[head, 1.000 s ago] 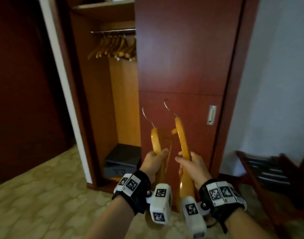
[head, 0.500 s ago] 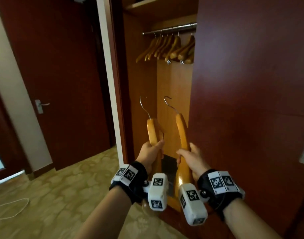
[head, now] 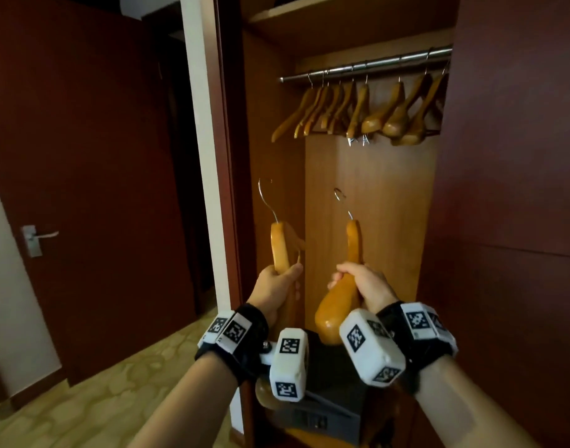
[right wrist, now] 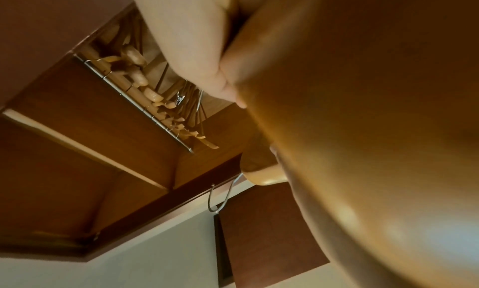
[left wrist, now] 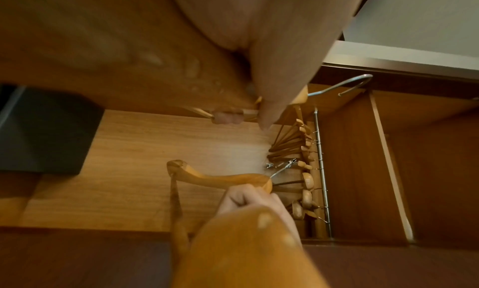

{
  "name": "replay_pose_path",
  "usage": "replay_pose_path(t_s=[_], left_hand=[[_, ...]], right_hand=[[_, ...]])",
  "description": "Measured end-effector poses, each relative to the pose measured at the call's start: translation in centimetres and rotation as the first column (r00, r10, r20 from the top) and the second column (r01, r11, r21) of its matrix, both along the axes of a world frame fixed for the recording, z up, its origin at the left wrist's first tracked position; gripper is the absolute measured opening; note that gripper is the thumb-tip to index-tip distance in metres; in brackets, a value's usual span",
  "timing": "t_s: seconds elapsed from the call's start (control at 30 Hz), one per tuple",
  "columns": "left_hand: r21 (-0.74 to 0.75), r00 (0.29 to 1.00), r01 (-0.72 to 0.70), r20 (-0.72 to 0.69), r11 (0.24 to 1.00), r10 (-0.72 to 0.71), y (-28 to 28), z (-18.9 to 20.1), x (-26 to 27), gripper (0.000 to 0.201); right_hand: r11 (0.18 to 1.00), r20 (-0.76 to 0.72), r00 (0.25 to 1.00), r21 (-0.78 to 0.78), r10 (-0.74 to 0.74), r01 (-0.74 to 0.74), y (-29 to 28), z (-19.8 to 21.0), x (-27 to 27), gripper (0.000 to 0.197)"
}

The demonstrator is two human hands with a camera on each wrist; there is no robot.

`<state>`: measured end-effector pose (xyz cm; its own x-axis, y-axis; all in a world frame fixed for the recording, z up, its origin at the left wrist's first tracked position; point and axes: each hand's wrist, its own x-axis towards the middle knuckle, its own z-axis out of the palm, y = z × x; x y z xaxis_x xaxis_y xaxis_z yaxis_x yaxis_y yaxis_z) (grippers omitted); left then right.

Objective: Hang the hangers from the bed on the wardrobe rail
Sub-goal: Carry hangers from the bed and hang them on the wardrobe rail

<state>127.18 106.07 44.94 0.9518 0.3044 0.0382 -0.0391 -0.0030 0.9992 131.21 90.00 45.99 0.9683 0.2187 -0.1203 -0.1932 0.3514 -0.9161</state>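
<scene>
Far left, a dark red door point(head: 93, 176) with a metal lever handle point(head: 34, 239), closed; patterned carpet point(head: 93, 392) below it. A pale wall edge point(head: 198, 140) marks the wardrobe's open left side. Left hand point(head: 275, 291) low in front of the opening, fingers wrapped round the arm of a wooden hanger point(head: 279, 245), which stands nearly upright, wire hook on top, well below the rail. Just right of it, right hand point(head: 363, 286) clenched round the neck of a second wooden hanger point(head: 353, 242), also upright, hook up; its broad shoulder end sticks out beneath the fist toward the camera. The two held hangers are apart, not touching. Both wrists carry black bands with white marker blocks. Above, the steel rail point(head: 367, 64) crosses the compartment under a shelf, with a row of hung hangers point(head: 358, 109) bunched along it, two with metal clips dangling. On the wardrobe floor, behind the wrists, a dark box point(head: 329, 396), partly hidden. Far right, the closed wardrobe door point(head: 510, 189).
</scene>
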Motion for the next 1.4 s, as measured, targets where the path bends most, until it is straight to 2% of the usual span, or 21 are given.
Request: replay_pose_path(t_s=[0.13, 0.27, 0.5, 0.63, 0.73, 0.97, 1.07, 1.4], left_hand=[[-0.013, 0.999, 0.028, -0.018, 1.000, -0.029, 2.2, 0.5, 5.3, 0.024], [-0.028, 0.999, 0.034, -0.023, 0.999, -0.035, 3.3, 0.3, 10.9, 0.026], [-0.026, 0.999, 0.042, 0.003, 0.999, -0.042, 4.6, 1.4, 20.3, 0.025], [-0.014, 1.000, 0.003, 0.011, 1.000, -0.003, 5.7, 2.8, 24.9, 0.023], [-0.011, 1.000, -0.014, 0.019, 1.000, 0.014, 6.4, 3.4, 27.5, 0.025], [0.020, 1.000, 0.019, 0.018, 1.000, -0.020, 9.0, 3.5, 31.7, 0.028], [0.014, 0.999, 0.051, 0.015, 0.999, -0.051, 10.6, 3.5, 32.9, 0.029], [0.032, 0.990, 0.136, 0.025, 0.990, -0.137, 18.1, 4.4, 35.5, 0.029]], right_hand=[[0.994, -0.078, 0.997, 0.106, 0.015, -0.007, 1.9, 0.7, 5.2, 0.025], [0.988, -0.055, 0.998, 0.156, 0.007, 0.002, 3.2, 0.4, 10.6, 0.016], [0.995, 0.044, 0.999, 0.097, 0.011, -0.015, 4.6, 1.9, 20.3, 0.011], [0.992, 0.050, 0.997, 0.111, 0.057, -0.063, 5.6, 3.5, 24.1, 0.025], [0.995, 0.063, 0.993, 0.006, 0.099, -0.099, 6.0, 4.6, 25.8, 0.033], [0.987, 0.162, 0.986, -0.161, 0.032, -0.006, 8.6, 6.1, 28.4, 0.032], [0.989, 0.200, 0.979, -0.149, 0.032, -0.001, 10.3, 6.6, 28.4, 0.029], [0.997, 0.201, 0.978, -0.036, -0.058, 0.067, 18.5, 7.5, 28.4, 0.015]])
